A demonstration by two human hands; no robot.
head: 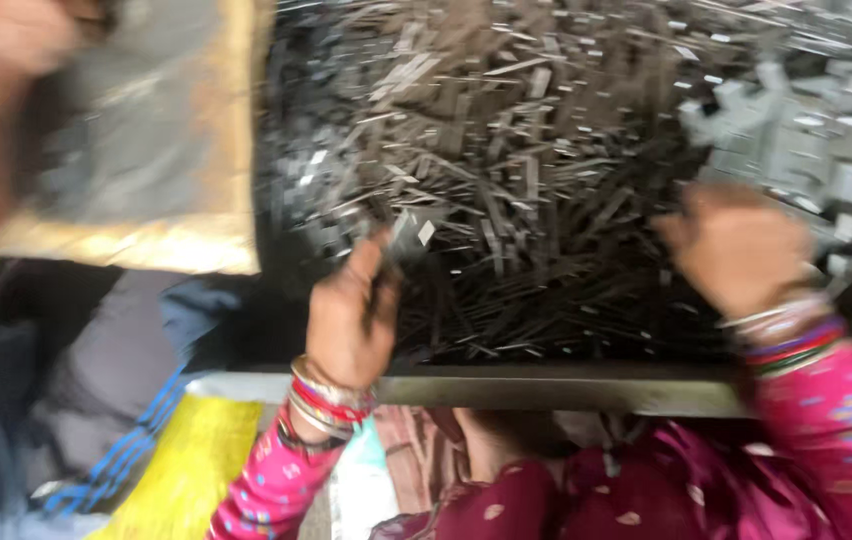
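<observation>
Far left: a flat grey sheet with a yellowish-tan border (pixel 146 150), blurred, lying beside the pile. Near left: a yellow bag-like piece (pixel 186 470) and dark cloth with blue stripes (pixel 116 440).

Filling the middle and far side: a heap of thin dark metal strips (pixel 506 180), long and flat, criss-crossed, some glinting. Far right: lighter grey notched metal pieces (pixel 806 130), piled together.

Along the near edge: a grey metal rim of the tray (pixel 546 385) bearing the heap.

Left hand (pixel 351 315) at the near side of the strips, fingers pinched around a few of them. Right hand (pixel 736 250) resting on the strips to the right, fingers curled down; grip impossible to tell through blur. Bangles on both wrists, pink sleeves.
</observation>
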